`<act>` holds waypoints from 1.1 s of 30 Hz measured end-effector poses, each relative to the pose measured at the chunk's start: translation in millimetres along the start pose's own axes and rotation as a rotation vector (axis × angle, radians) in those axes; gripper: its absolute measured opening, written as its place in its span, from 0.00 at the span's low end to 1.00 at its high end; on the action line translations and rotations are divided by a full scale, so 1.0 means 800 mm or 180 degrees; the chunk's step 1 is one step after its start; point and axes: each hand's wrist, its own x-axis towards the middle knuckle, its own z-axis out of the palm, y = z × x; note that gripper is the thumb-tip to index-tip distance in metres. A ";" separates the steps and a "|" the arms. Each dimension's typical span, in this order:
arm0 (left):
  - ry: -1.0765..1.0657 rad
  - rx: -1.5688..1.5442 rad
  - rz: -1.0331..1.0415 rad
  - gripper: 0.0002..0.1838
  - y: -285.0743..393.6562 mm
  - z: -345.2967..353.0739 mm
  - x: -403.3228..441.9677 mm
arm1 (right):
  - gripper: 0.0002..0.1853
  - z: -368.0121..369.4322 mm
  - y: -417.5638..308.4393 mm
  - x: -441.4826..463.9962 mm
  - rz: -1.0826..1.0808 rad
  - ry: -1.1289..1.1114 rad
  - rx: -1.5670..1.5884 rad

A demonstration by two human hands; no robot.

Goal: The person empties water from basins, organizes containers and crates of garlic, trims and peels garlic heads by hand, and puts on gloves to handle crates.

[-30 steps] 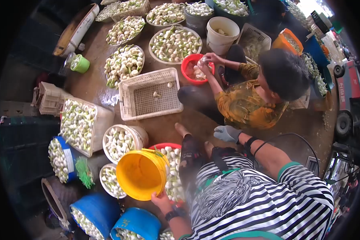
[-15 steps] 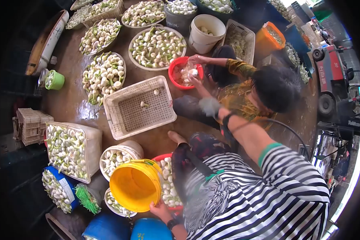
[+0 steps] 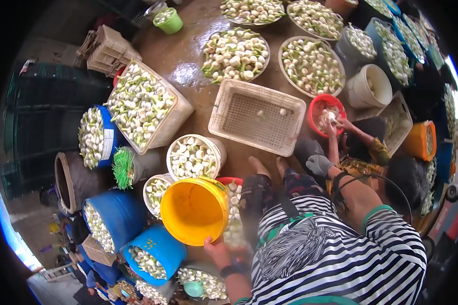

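Note:
A yellow bucket (image 3: 194, 211) is tipped with its open mouth toward me, and no bulbs show inside it. My left hand (image 3: 218, 252) grips its lower right edge. Beneath and beside the bucket are a red tub (image 3: 235, 195) of peeled white bulbs that look like garlic, and two white buckets, the larger white bucket (image 3: 221, 147) full of bulbs. My right hand (image 3: 319, 165), in a grey glove, is stretched forward beside a co-worker's dark trouser leg. Its back faces me, its fingers are mostly hidden, and nothing shows in it.
A beige crate (image 3: 257, 84) with a few bulbs lies ahead. Beside it, a co-worker's hands (image 3: 341, 124) handle a bulb over a red basin (image 3: 313, 109). Round baskets of bulbs stand behind. On the left are a tilted white bin (image 3: 175, 114), blue barrels (image 3: 119, 211) and a green net (image 3: 122, 168).
My view has swung left, so the scene shifts right and more blue barrels show at lower left. The yellow bucket stays in my left hand. My gloved right hand is lower relative to the crate.

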 end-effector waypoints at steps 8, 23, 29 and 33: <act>0.0197 -0.1361 -0.0782 0.16 0.038 0.014 0.045 | 0.12 -0.041 -0.014 0.083 0.0052 -0.0704 -0.1002; 0.0271 -0.2385 -0.1389 0.19 0.076 0.004 0.212 | 0.08 -0.102 -0.116 0.102 0.0065 -0.0907 -0.1795; 0.0141 -0.1940 -0.0820 0.22 0.009 -0.024 0.217 | 0.08 -0.117 -0.102 0.124 -0.0293 -0.0779 -0.1669; 0.0139 -0.1957 -0.0970 0.22 0.034 -0.015 0.196 | 0.08 -0.118 -0.091 0.142 -0.0349 -0.0564 -0.1800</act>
